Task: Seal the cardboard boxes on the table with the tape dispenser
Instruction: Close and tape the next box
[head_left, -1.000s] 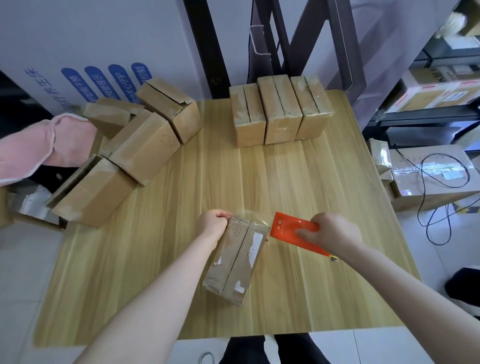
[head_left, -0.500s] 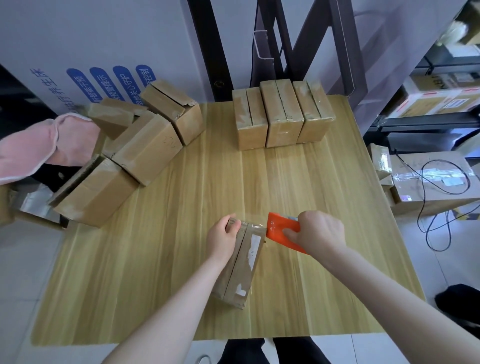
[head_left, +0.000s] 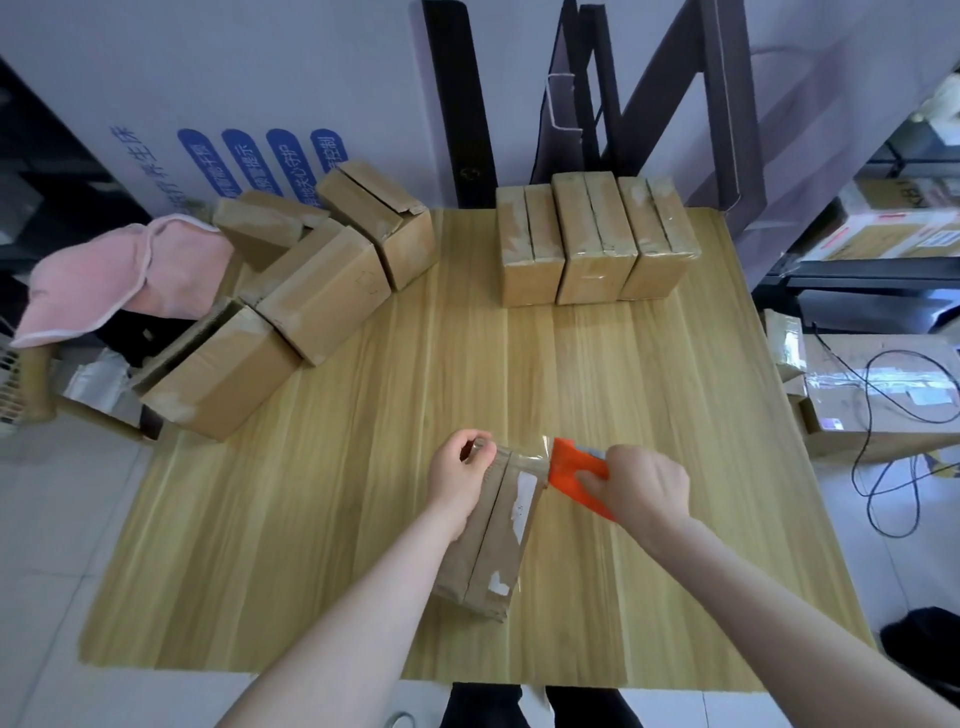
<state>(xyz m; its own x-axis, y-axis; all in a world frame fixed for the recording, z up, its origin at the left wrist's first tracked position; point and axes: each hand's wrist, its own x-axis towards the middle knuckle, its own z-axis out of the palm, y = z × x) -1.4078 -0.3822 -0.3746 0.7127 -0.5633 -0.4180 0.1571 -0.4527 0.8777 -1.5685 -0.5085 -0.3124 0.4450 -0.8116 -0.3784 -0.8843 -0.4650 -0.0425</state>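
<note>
Fingers of the left hand (head_left: 457, 475) curl over the far left corner of the held box (head_left: 498, 540) and grip it. Those of the right hand (head_left: 644, 486) wrap closed round the orange tape dispenser (head_left: 569, 467). We list the remaining parts from largest to smallest.

Wooden table (head_left: 363, 519): pale and straight-grained, it fills most of the view.

Pile of boxes (head_left: 322, 296): several brown cartons, tilted and leaning on one another at the table's far left corner. One has its top flaps slightly parted.

Pink cloth (head_left: 104, 280): draped off the table to the left, just beside the pile.

Row of three boxes (head_left: 592, 244): side by side and touching at the far edge, with glossy tape over their tops.

Held box: long and narrow, lying flat towards the table's near edge between our two forearms. Its centre seam faces up, and we see white label scraps on its right flap.

Tape dispenser: just beside the held box's far right corner, with its front edge meeting the carton.

Clear tape (head_left: 530, 457): a short glossy strip running from the dispenser across the far end of the held box.
</note>
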